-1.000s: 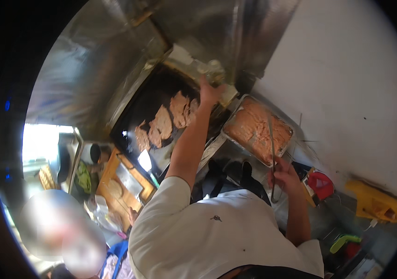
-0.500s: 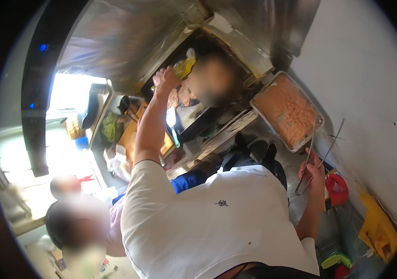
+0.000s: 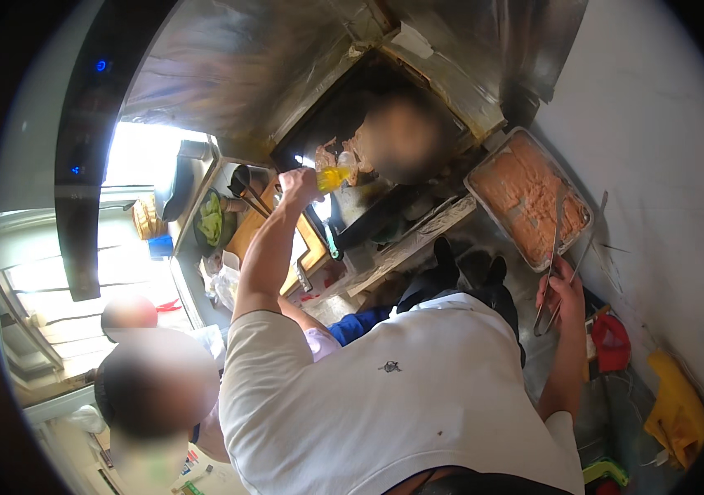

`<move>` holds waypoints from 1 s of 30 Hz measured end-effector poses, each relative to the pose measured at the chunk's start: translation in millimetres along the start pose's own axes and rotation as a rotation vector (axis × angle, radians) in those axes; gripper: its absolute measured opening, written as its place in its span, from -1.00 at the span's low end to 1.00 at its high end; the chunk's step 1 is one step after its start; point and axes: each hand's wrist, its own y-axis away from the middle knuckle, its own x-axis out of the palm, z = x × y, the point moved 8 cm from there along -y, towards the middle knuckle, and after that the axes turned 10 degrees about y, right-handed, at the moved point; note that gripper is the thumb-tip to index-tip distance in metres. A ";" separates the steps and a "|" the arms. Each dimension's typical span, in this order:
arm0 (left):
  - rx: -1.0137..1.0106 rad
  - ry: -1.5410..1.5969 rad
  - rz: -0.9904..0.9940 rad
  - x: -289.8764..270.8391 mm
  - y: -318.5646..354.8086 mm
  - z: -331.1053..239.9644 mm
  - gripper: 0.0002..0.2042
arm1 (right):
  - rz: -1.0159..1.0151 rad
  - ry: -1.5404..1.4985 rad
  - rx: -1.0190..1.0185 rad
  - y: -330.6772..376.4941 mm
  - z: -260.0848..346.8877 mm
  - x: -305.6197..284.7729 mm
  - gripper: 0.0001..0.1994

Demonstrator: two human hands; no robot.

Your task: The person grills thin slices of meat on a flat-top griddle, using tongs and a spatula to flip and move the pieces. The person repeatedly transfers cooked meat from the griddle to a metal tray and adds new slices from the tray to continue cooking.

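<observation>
L hand (image 3: 298, 183) raised w/ arm stretched out, fingers wrapped shut round a clear plastic bottle of yellow liquid (image 3: 334, 176), bottle lying tipped sideways, its far end pointing toward the dark flat griddle plate (image 3: 343, 115). Pale pieces of food (image 3: 337, 153) sit on the griddle just past the bottle tip; part of that surface is blurred, can't tell what's there

R hand (image 3: 562, 290) lower, fingers closed round the handle end of long metal tongs (image 3: 562, 247); tong arms stand slightly apart & reach up from the fingers over the rectangular metal tray of orange-pink battered food (image 3: 525, 194); can't tell if tips touch the food

Below the R fingers: red cloth (image 3: 612, 340), further out a yellow cloth (image 3: 678, 408) by the white wall (image 3: 657, 124). Below the L fingers: orange wooden board (image 3: 302, 243) on the tabletop, green bowl-shaped thing (image 3: 210, 219) beside it. Other persons stand low left, apart from both hands
</observation>
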 end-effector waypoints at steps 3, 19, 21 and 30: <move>-0.008 0.094 0.047 -8.4 9.6 -29.9 -0.49 | 0.001 0.037 0.009 -3.2 -1.9 5.3 -0.37; 0.625 1.371 -0.535 -146.3 -111.2 -264.2 -0.33 | -0.603 0.138 0.021 59.0 -51.0 -91.6 -0.72; 0.475 1.234 -0.422 -145.2 -131.2 -307.0 -0.23 | -0.644 0.266 0.102 69.2 -70.9 -108.7 -0.70; 0.375 1.109 -0.449 -95.1 -134.2 -318.4 -0.19 | -0.727 1.455 0.030 4.6 -29.3 -111.9 -0.70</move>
